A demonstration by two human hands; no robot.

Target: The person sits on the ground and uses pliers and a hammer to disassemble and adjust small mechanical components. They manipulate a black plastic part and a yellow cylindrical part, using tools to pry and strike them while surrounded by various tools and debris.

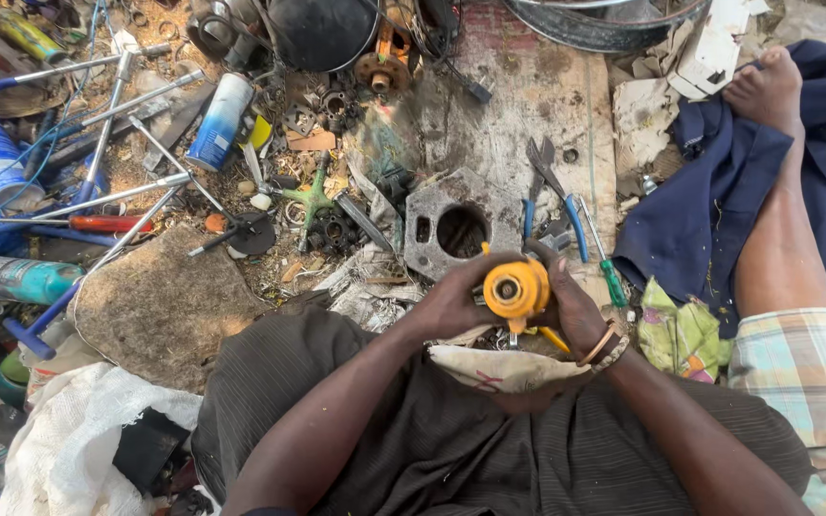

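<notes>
Head camera, looking down: in the lower centre of the frame you hold one round orange metal part between both hands, above your lap. Your left hand curls closed round its left side; your right hand, two bangles at the wrist, grips its right side. Just above lies one grey plate with a round hole. One pair of blue-handled pliers and one green-handled screwdriver lie to the right.

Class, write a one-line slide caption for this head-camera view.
Both hands, left hand and right hand, grip an orange round part above a grey metal plate amid scattered tools.
</notes>
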